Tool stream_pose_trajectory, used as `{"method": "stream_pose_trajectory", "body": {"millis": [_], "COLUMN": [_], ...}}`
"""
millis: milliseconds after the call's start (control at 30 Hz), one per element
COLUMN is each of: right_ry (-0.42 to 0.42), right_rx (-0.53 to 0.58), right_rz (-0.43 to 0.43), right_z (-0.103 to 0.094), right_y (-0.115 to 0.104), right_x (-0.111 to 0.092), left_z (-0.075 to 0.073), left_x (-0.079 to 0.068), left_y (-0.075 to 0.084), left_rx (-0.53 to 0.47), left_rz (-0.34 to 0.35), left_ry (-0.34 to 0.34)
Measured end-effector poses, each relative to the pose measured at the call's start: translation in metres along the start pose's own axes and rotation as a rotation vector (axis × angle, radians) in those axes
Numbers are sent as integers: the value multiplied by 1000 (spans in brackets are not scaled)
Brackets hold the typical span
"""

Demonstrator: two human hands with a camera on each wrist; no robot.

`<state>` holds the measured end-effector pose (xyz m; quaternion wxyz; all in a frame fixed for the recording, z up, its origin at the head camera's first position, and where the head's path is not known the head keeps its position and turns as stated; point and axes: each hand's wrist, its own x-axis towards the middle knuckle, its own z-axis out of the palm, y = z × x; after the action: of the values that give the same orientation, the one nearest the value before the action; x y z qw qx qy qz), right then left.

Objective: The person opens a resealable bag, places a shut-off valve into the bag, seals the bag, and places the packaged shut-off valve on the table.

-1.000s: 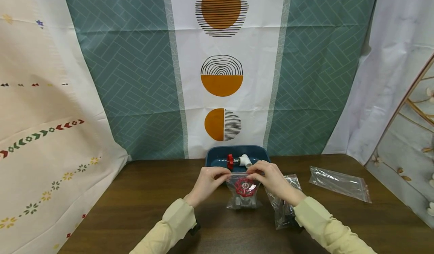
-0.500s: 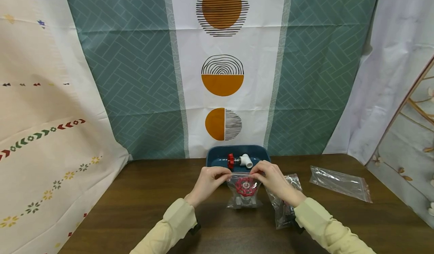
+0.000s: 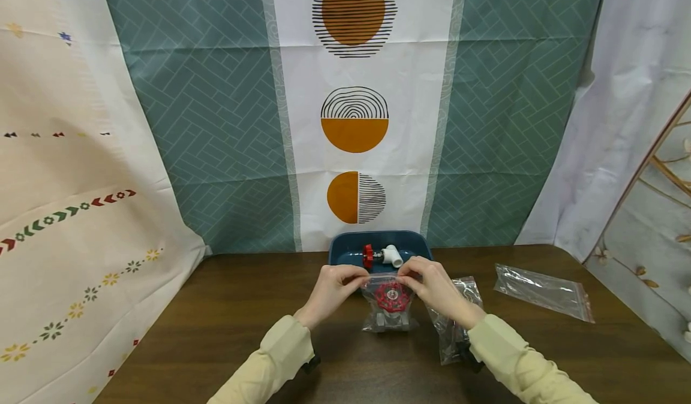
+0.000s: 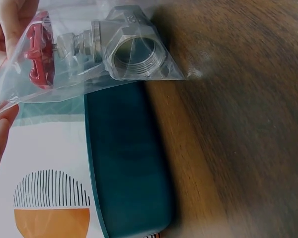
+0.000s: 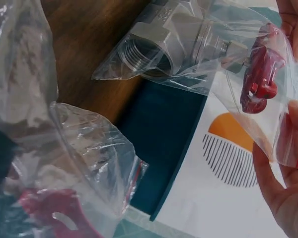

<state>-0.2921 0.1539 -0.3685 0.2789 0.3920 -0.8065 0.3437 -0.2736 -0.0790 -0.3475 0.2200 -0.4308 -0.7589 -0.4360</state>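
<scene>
A clear zip bag (image 3: 371,319) stands upright on the wooden table with a metal gate valve (image 3: 393,320) inside. The valve's red handwheel (image 3: 393,297) faces me through the plastic. My left hand (image 3: 333,290) pinches the top left corner of the bag between thumb and fingers. At the top right, my right hand (image 3: 429,282) pinches the same zip edge. In the left wrist view, the threaded opening of the valve body (image 4: 136,53) shows through the film. Folds of plastic partly blur the valve in the right wrist view.
Behind the bag, a blue tray (image 3: 345,242) holds a white pipe fitting with a red handle (image 3: 390,256). Another filled zip bag (image 3: 450,338) lies under my right forearm, a red part (image 5: 59,213) showing in it. A flat zip bag (image 3: 542,293) lies far right.
My right fingertips have shifted slightly to the right along the zip edge. The left hand, the bag and the valve stay practically where they were.
</scene>
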Motion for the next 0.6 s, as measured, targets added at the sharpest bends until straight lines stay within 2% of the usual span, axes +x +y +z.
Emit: {"method": "stream_pose_trajectory", "body": {"millis": [200, 400, 600], "right_ry": [-25, 4, 49], "right_rx": [64, 23, -34], "right_rz": [83, 64, 14], "right_z": [-4, -6, -9], "right_y": [1, 5, 9], "right_x": [-4, -8, -12], "left_z": [0, -1, 1], "left_x": [0, 0, 0], "left_y": [1, 2, 2], "left_rx": [0, -7, -9], "left_rz": [-6, -25, -6], "left_ry": [-1, -3, -6]}}
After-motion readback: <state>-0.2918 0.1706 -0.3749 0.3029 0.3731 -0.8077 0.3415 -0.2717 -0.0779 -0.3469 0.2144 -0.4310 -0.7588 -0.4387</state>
